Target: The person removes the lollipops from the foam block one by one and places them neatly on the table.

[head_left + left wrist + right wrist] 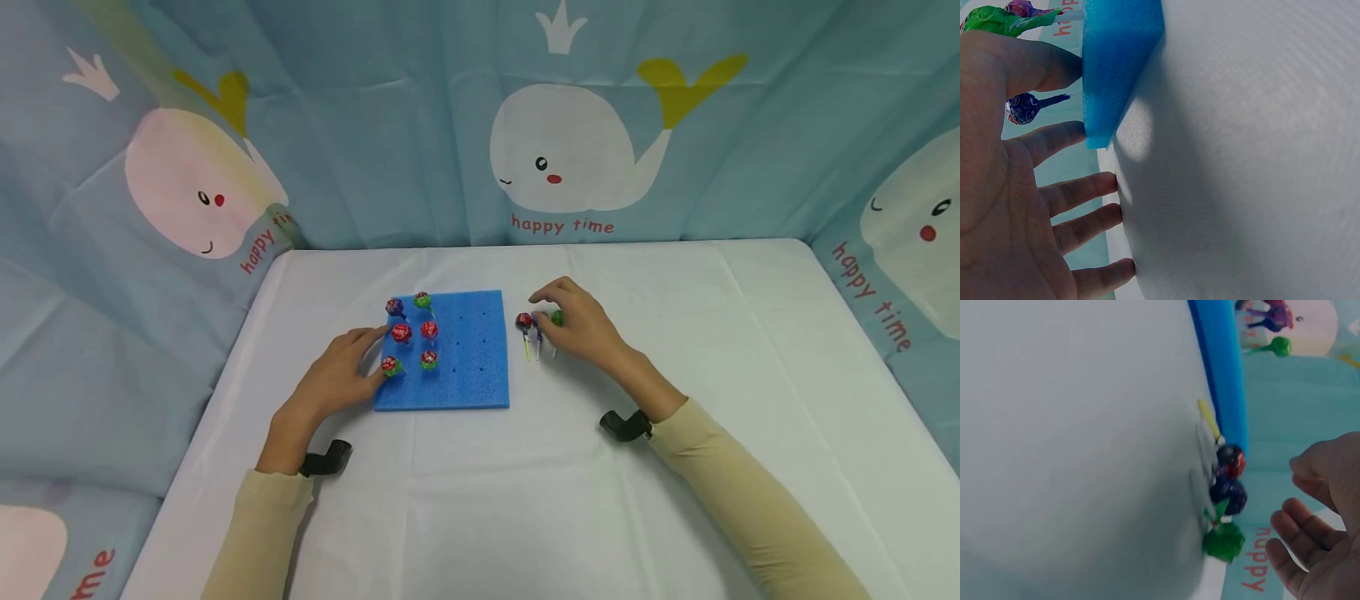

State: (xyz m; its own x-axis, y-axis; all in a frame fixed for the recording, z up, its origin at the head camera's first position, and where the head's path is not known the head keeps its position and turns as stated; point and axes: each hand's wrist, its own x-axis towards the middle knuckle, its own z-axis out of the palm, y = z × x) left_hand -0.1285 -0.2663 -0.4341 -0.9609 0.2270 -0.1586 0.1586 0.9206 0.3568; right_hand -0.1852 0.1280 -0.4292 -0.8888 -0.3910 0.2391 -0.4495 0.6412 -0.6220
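My left hand [335, 377] is at the left side of a blue foam board [472, 387]; in the left wrist view its thumb and index fingertips touch the board's edge, and the other fingers reach the table. Several wrapped lollipops stand in the board's two left columns, among them a red one [401, 334] and a green one [392, 367]. Just right of the board, my right hand [583, 327] hovers with bent, parted fingers holding nothing. Below it lie three lollipops side by side: a dark red one [1234, 461], a dark blue one [1229, 495] and a green one [1224, 542].
Small holes [457, 342] show in the board's right part. The table [510, 500] has a white cloth. Blue curtains [405, 150] with whale prints rise behind it and at both sides. A black wrist mount [626, 425] sticks out beside each forearm.
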